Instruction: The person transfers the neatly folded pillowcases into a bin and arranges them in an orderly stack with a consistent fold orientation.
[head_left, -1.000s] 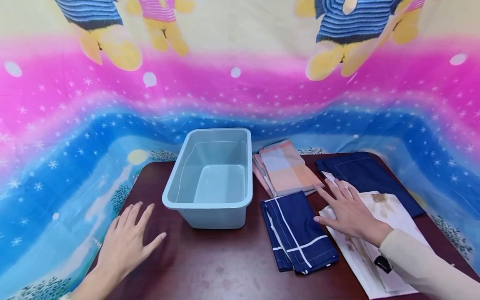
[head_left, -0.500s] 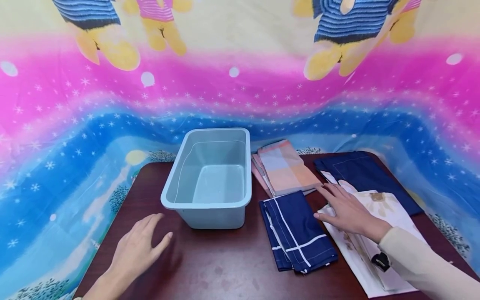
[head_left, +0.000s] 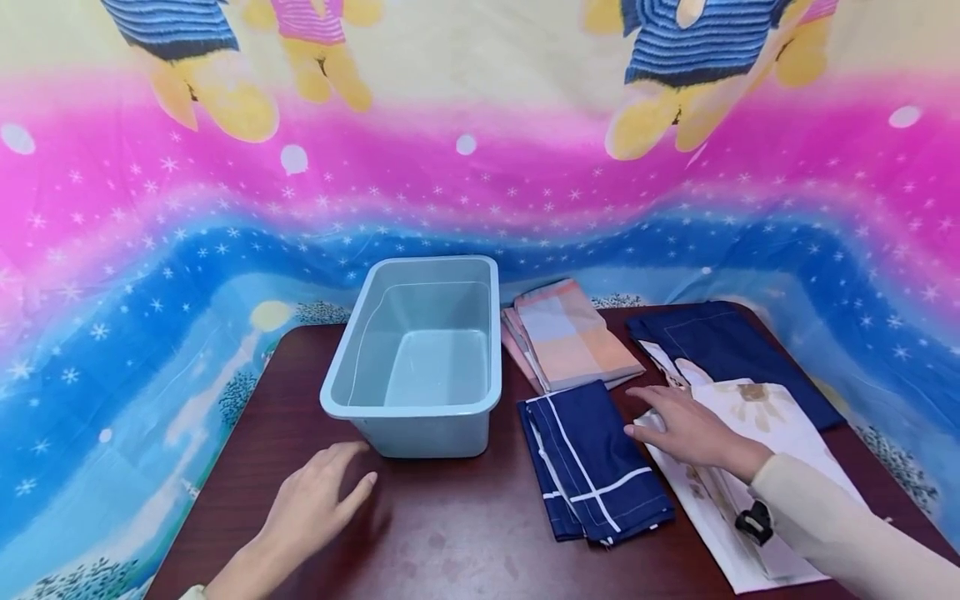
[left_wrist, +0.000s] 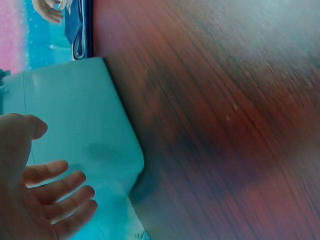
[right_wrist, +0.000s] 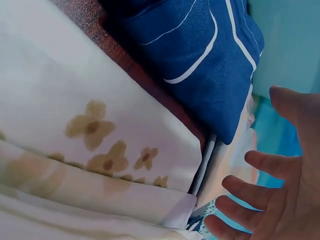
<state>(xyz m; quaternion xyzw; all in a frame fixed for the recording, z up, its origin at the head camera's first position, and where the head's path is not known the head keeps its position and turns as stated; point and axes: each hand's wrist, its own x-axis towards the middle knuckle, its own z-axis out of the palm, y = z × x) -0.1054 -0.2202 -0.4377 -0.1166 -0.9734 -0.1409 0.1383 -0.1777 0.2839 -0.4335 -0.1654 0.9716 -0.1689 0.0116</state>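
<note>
A pale blue plastic basin (head_left: 431,435) stands on the dark wooden table. My left hand (head_left: 315,500) is near its front left corner, fingers loosely bent and holding nothing; in the left wrist view the fingers (left_wrist: 65,187) show in front of the basin wall. My right hand (head_left: 690,429) hovers around the far end of a folded white cloth with brown flowers (head_left: 806,442), nothing between its spread fingers (right_wrist: 250,192). To its left lies a folded navy cloth with white lines (head_left: 600,467). Whether the right fingertips touch any cloth cannot be told.
Behind the navy cloth lies a folded pink and orange checked cloth (head_left: 573,333). Another folded navy cloth (head_left: 738,350) is at the back right, partly under the white one. A printed curtain (head_left: 465,192) hangs around the table (head_left: 450,533).
My left hand has moved right, toward the front of the basin, its fingers bending a little. My right hand has lowered slightly over the cloths. The cloths and basin stay in place.
</note>
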